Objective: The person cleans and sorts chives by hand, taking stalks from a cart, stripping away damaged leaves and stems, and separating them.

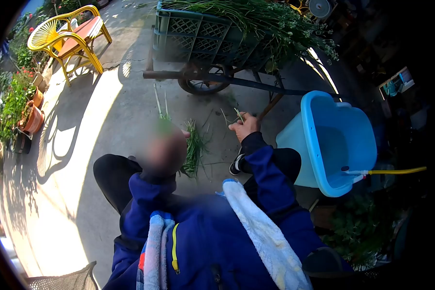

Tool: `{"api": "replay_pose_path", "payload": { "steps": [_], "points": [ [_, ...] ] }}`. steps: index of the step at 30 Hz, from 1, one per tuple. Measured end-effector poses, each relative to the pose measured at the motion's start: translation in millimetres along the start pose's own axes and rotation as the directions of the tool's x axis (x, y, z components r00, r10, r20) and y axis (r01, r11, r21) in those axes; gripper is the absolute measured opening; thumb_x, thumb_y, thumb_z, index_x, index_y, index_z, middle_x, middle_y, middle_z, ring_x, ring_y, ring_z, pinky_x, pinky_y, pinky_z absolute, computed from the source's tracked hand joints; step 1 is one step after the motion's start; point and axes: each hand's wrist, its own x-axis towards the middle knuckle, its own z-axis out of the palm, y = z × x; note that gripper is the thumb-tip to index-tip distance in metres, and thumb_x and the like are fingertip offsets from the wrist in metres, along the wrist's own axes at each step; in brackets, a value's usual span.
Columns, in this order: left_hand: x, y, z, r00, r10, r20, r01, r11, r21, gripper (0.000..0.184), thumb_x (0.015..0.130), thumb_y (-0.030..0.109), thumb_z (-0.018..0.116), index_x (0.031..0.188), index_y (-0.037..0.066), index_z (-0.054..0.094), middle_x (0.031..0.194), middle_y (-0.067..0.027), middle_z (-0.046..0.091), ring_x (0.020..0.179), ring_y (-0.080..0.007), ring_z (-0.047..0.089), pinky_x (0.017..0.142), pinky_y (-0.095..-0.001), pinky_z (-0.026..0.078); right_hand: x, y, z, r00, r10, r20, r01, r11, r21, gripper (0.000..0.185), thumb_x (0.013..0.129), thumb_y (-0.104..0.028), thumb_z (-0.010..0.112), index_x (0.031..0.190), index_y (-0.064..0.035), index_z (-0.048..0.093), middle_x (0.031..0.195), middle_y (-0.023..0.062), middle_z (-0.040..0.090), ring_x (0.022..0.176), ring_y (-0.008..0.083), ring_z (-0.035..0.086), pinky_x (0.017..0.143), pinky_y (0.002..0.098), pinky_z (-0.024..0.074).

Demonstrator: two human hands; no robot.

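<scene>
My left hand (165, 152) is blurred, but it appears closed around a few long green-and-white stalks (158, 102), whose pale ends point away from me. Just right of it, a loose pile of cut green leaves (193, 150) lies on the concrete between my feet. My right hand (246, 127) is closed, thumb and fingers pinching thin pale plant strands (238, 115) that stick out at the fingertips. The two hands are apart. My left fingers are mostly hidden by the blur.
Ahead stands a cart (203, 76) with a green crate (198, 34) heaped with long greens (256, 17). A blue tub (299, 145) with a yellow hose (396, 170) is at right. A yellow chair (84, 46) and potted plants (32, 118) are at left.
</scene>
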Motion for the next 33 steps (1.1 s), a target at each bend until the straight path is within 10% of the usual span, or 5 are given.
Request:
{"api": "replay_pose_path", "payload": {
  "steps": [4, 8, 14, 19, 33],
  "points": [
    [-8, 2, 1, 0.923, -0.348, 0.165, 0.381, 0.887, -0.26, 0.022, 0.083, 0.019, 0.051, 0.092, 0.0, 0.056, 0.081, -0.0076, 0.057, 0.067, -0.0114, 0.051, 0.06, -0.0211, 0.042, -22, -32, 4, 0.972, -0.112, -0.209, 0.178, 0.925, 0.336, 0.04, 0.059, -0.001, 0.068, 0.097, 0.0031, 0.056, 0.07, 0.0014, 0.053, 0.056, 0.0078, 0.048, 0.049, 0.0215, 0.0415],
    [-10, 38, 30, 0.949, -0.179, 0.26, 0.243, 0.941, -0.237, 0.024, 0.084, 0.019, 0.049, 0.094, -0.002, 0.057, 0.08, -0.0081, 0.057, 0.067, -0.0105, 0.051, 0.06, -0.0198, 0.042, -50, -96, -12, 0.939, -0.048, 0.341, -0.217, 0.688, 0.693, 0.017, 0.073, -0.008, 0.062, 0.087, 0.0001, 0.058, 0.063, -0.0002, 0.051, 0.035, 0.001, 0.028, 0.032, 0.0177, 0.0182],
    [-13, 71, 66, 0.92, -0.277, 0.277, 0.368, 0.855, -0.365, 0.02, 0.083, 0.016, 0.05, 0.093, -0.001, 0.056, 0.077, -0.007, 0.056, 0.066, -0.0096, 0.05, 0.058, -0.0197, 0.04, -64, -137, -9, 0.722, -0.171, 0.67, -0.526, 0.493, 0.693, 0.011, 0.076, -0.006, 0.058, 0.084, 0.0017, 0.059, 0.066, 0.0044, 0.056, 0.037, 0.0028, 0.036, 0.03, 0.0189, 0.0237],
    [-11, 63, 52, 0.914, -0.256, 0.315, 0.22, 0.964, 0.147, 0.02, 0.078, 0.008, 0.05, 0.095, 0.0, 0.055, 0.081, -0.0078, 0.057, 0.068, -0.012, 0.052, 0.062, -0.0235, 0.042, -63, -138, -6, 0.8, -0.191, 0.569, -0.367, 0.594, 0.716, 0.004, 0.073, -0.004, 0.06, 0.074, 0.0003, 0.059, 0.058, 0.0025, 0.054, 0.038, 0.0051, 0.041, 0.032, 0.0204, 0.0303],
    [2, 17, 34, 0.922, -0.384, 0.046, 0.386, 0.904, -0.183, 0.024, 0.076, 0.016, 0.063, 0.092, -0.001, 0.055, 0.079, -0.0036, 0.058, 0.072, -0.0137, 0.055, 0.066, -0.0247, 0.045, -69, -138, -10, 0.884, -0.252, 0.394, -0.065, 0.768, 0.637, 0.009, 0.073, -0.007, 0.061, 0.069, 0.0004, 0.06, 0.056, -0.0028, 0.05, 0.048, 0.0028, 0.041, 0.041, 0.0191, 0.0316]
  ]
}}
